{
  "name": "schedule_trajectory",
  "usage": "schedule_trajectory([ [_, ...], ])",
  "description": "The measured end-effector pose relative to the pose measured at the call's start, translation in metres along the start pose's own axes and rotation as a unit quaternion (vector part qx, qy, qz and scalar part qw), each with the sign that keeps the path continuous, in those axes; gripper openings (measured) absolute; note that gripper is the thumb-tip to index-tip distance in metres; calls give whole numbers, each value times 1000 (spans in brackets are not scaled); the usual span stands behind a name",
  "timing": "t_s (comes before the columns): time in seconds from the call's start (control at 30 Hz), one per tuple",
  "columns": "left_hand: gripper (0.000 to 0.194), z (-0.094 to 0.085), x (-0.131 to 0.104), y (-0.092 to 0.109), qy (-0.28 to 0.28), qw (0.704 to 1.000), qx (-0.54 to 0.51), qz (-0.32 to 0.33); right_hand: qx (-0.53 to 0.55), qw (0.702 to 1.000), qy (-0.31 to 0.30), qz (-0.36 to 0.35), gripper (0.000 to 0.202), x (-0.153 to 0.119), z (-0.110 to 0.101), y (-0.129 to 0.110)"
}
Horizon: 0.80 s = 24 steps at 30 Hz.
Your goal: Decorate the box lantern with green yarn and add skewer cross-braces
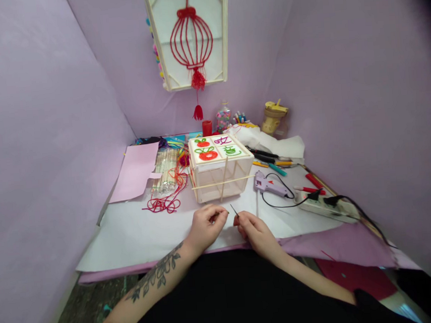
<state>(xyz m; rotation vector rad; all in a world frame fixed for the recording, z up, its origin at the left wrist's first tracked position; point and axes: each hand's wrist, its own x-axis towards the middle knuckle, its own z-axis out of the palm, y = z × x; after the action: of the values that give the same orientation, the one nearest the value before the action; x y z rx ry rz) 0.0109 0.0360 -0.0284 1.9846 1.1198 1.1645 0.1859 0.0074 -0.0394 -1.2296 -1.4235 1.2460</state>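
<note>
Near the front edge of the table, my right hand (251, 228) is closed in a pinch round a needle (234, 210), a thin dark sliver that points up and left. My left hand (208, 225) faces it a short gap away, thumb and forefinger pressed together. Whatever lies between those fingertips is too small to make out. Just beyond both hands stands a box-shaped lantern (222, 178) of thin wooden sticks and white panels. Its top carries red, green and purple designs.
A glue gun (271, 184) lies right of the lantern, its cord near a power strip (327, 206). To the left are tangled red cord (164, 204), bundled sticks (166, 165) and pink paper (136, 171). A framed red lantern picture (191, 39) hangs above.
</note>
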Motion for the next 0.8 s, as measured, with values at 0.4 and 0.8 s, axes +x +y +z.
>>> schedule_trajectory([
  [0.4, 28, 0, 3, 1, -65, 997, -36, -11, -66, 988, 58, -131, 13, 12, -1, -11],
  [0.8, 25, 1, 1, -1, -39, 998, -36, -18, -65, 986, 81, -130, 24, 14, -5, -6],
])
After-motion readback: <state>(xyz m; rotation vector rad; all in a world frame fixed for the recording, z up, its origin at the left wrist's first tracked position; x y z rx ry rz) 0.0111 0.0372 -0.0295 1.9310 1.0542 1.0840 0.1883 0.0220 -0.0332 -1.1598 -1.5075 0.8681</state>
